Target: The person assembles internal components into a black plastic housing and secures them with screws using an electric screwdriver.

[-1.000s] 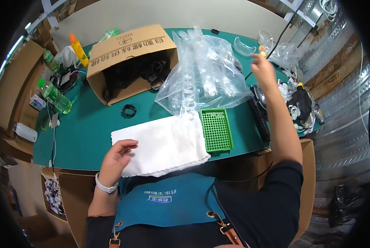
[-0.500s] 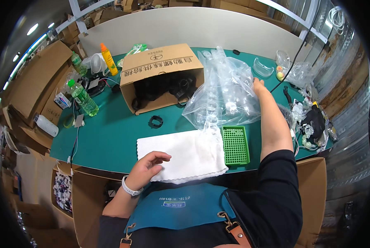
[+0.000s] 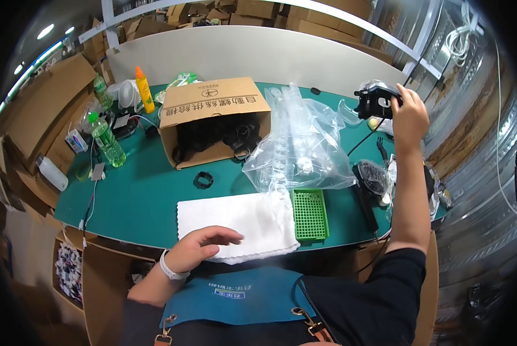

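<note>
At the upper right, my right hand [image 3: 411, 115] is raised with its fingers closed on a black plastic frame-like part [image 3: 375, 102] that has openings through it and a clear patch on top. Its exact kind does not show. My left hand [image 3: 203, 247], wearing a white wristband, hovers over or rests on the near edge of a folded white cloth [image 3: 229, 216]; its fingers are apart and nothing is in them. Beside the cloth stands a green perforated tray [image 3: 310, 222] with small clear pieces at its far end. Behind it lies a clear plastic bag [image 3: 322, 144] of transparent parts.
A cardboard box [image 3: 212, 98] of black parts lies open toward me, with a black ring-shaped part [image 3: 203, 180] in front. Green-capped bottles [image 3: 107, 141] and an orange bottle [image 3: 145, 89] stand left. A black rod-shaped tool [image 3: 365, 207] with a cable lies right.
My right hand has moved from beside the plastic bag up and to the right, and now shows the black part in its grip. The left hand stays by the cloth; the view has shifted slightly.
</note>
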Demonstrator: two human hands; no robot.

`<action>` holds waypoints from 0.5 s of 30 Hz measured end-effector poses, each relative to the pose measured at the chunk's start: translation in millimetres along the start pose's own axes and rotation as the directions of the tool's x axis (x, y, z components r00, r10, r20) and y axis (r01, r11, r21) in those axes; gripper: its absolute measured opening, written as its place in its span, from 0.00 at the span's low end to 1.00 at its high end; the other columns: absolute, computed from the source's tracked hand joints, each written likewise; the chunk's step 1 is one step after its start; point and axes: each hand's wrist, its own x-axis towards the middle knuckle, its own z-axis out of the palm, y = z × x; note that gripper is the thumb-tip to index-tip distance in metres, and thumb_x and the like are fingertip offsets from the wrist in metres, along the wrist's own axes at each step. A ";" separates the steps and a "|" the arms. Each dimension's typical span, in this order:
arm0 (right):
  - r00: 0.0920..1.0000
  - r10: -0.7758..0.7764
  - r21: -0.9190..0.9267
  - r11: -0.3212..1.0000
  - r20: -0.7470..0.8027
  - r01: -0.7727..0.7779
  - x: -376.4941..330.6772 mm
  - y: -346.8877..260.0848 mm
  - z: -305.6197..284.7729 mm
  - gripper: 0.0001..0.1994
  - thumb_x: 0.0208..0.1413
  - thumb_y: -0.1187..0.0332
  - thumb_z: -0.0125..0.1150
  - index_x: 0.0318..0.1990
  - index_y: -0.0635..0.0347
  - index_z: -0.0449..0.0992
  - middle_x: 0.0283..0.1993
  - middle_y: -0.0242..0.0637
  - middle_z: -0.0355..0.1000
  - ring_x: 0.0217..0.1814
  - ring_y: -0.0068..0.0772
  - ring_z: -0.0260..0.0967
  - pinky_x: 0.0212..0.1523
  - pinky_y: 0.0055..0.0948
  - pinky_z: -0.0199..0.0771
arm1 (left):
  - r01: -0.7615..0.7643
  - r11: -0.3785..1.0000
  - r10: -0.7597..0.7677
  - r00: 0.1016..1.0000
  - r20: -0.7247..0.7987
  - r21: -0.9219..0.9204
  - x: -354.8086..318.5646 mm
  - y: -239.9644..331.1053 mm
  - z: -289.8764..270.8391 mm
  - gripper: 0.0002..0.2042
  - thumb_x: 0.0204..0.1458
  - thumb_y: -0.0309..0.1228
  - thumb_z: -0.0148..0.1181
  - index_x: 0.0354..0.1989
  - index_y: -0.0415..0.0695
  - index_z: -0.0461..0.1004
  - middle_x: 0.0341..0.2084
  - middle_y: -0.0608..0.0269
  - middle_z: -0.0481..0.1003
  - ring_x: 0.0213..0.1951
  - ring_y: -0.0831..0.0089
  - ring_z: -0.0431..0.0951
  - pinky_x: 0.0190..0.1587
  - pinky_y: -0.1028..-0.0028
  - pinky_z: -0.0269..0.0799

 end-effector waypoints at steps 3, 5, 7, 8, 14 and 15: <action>0.943 -0.175 0.043 0.980 -0.283 0.195 -13.4 -69.9 -52.8 0.19 0.40 0.69 0.69 0.44 0.43 0.82 0.38 0.26 0.73 0.40 0.34 0.69 0.45 0.35 0.68 | -0.004 0.931 0.104 0.961 0.256 -0.365 20.3 3.8 29.5 0.38 0.54 0.55 0.58 0.66 0.41 0.59 0.65 0.51 0.60 0.66 0.59 0.61 0.66 0.63 0.55; 0.941 -0.150 0.230 0.947 -0.303 0.225 -43.4 -117.8 -75.8 0.20 0.37 0.71 0.68 0.43 0.42 0.83 0.38 0.26 0.72 0.39 0.32 0.66 0.44 0.34 0.64 | -0.023 0.826 0.162 0.966 0.199 -0.563 42.4 12.4 57.1 0.41 0.52 0.60 0.57 0.68 0.45 0.56 0.70 0.53 0.51 0.70 0.57 0.52 0.69 0.58 0.50; 0.944 -0.177 0.417 0.863 -0.278 0.284 -81.0 -164.5 -95.5 0.21 0.33 0.74 0.67 0.42 0.45 0.83 0.36 0.28 0.71 0.39 0.32 0.66 0.43 0.34 0.63 | -0.178 0.712 0.250 0.968 0.008 -0.680 57.0 7.0 74.9 0.38 0.53 0.59 0.57 0.69 0.52 0.57 0.71 0.60 0.48 0.71 0.59 0.48 0.69 0.55 0.49; 0.961 -0.185 0.534 0.802 -0.205 0.269 -99.5 -187.6 -108.4 0.21 0.32 0.75 0.67 0.41 0.48 0.83 0.35 0.29 0.70 0.38 0.32 0.65 0.41 0.34 0.62 | -0.279 0.676 0.287 0.952 -0.105 -0.682 60.7 2.5 77.6 0.37 0.53 0.58 0.57 0.68 0.54 0.57 0.71 0.64 0.49 0.71 0.61 0.48 0.68 0.55 0.50; 0.833 -0.553 0.960 0.211 -0.038 0.184 -158.6 -252.9 -156.7 0.20 0.36 0.72 0.68 0.43 0.55 0.81 0.39 0.35 0.71 0.40 0.35 0.68 0.39 0.32 0.67 | -0.338 0.668 0.068 0.915 -0.399 -0.663 26.6 -4.1 33.4 0.28 0.58 0.36 0.59 0.65 0.41 0.58 0.53 0.59 0.71 0.53 0.69 0.74 0.55 0.67 0.72; 0.857 -0.515 0.980 0.153 -0.031 0.128 -158.2 -246.6 -156.6 0.22 0.33 0.73 0.69 0.44 0.56 0.80 0.41 0.36 0.72 0.40 0.37 0.69 0.40 0.32 0.69 | -0.325 0.718 0.100 0.923 -0.371 -0.615 16.1 -7.0 26.2 0.31 0.55 0.36 0.62 0.65 0.41 0.58 0.55 0.58 0.70 0.55 0.68 0.72 0.56 0.67 0.71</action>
